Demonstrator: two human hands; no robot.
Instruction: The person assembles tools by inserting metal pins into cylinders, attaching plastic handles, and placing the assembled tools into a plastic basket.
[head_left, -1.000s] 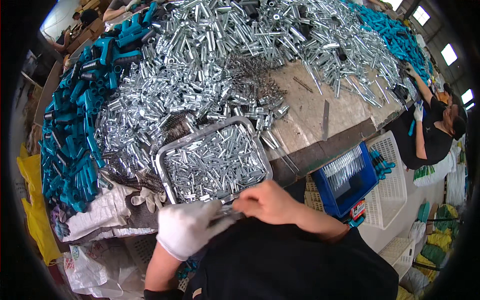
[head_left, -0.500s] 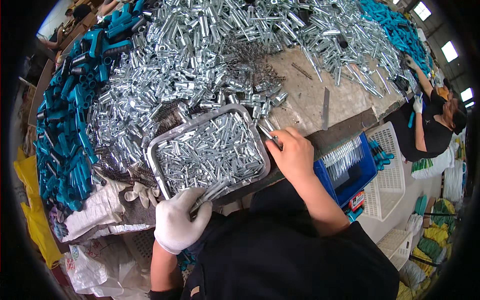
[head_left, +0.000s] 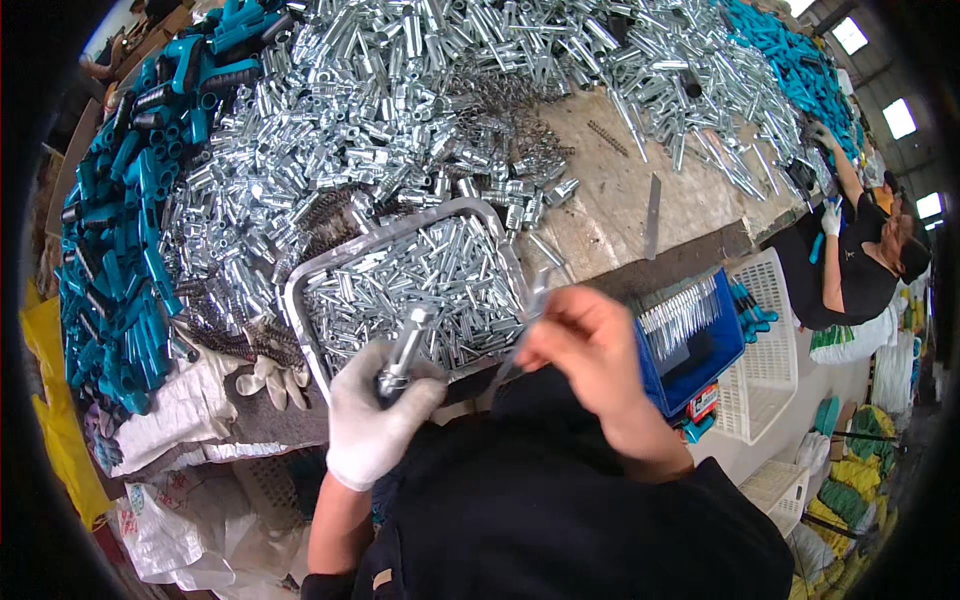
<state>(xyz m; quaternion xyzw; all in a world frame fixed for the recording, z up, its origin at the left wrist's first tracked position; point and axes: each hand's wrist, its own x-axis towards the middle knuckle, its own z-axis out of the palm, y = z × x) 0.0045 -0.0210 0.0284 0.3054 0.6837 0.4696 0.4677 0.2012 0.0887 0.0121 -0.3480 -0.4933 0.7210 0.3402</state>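
Note:
My left hand [head_left: 378,432], in a white knitted glove, is closed round a shiny cylindrical metal fitting [head_left: 407,345] with wider ends, held tilted upward. To its right, my bare right hand [head_left: 592,358] pinches a slim, pale metal piece [head_left: 537,302], smeared by motion, whose kind I cannot make out. The two hands are apart. Just beyond them, a grey metal tray [head_left: 385,238] holds many small silver pins [head_left: 435,285]. My left hand and the fitting cover part of its near side.
Piles of silver metal tubes [head_left: 390,120] and dark springs [head_left: 505,90] cover the table. Teal tool handles [head_left: 140,230] lie left. At right are a blue bin [head_left: 690,375] of thin metal pieces, a white crate [head_left: 765,350] and a co-worker [head_left: 860,250].
My left hand has risen slightly to the right, turning the metal fitting more upright. My right hand has come down from the tray's right edge, closer to my body, with the slim piece.

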